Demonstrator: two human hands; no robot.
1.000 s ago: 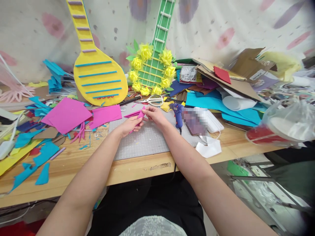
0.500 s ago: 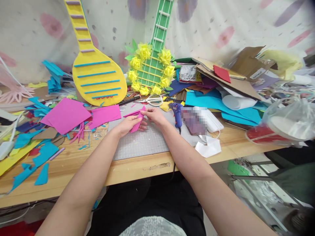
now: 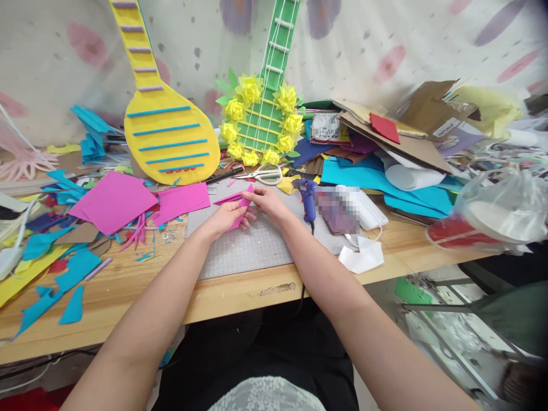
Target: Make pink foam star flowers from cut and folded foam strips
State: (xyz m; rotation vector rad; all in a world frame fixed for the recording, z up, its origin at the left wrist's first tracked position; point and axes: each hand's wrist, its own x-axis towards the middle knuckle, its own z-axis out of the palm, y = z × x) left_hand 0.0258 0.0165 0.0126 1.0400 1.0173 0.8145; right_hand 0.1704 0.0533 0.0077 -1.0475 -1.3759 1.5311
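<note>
A folded piece of pink paper [image 3: 237,222] is held up between my two hands, over the grey cutting mat [image 3: 248,257]. My left hand [image 3: 226,219] pinches its lower part between thumb and fingers. At its upper edge, my right hand [image 3: 264,201] grips it with the fingertips. Part of the folded paper is hidden behind my fingers. Scissors [image 3: 269,174] with white handles lie just beyond my hands. To the right, a blue glue gun [image 3: 307,201] rests on the mat. Larger pink sheets [image 3: 115,201] lie to the left.
Behind stand a yellow paper instrument [image 3: 173,125] and a green one [image 3: 268,117] ringed with yellow flowers. Blue scraps [image 3: 79,268] litter the left side. A phone [image 3: 337,211], a white power bank [image 3: 369,210] and a bagged red cup [image 3: 462,231] sit to the right.
Both hands keep hold of the pink paper, and its lower end is now more covered by my left hand. Otherwise the view has only shifted slightly.
</note>
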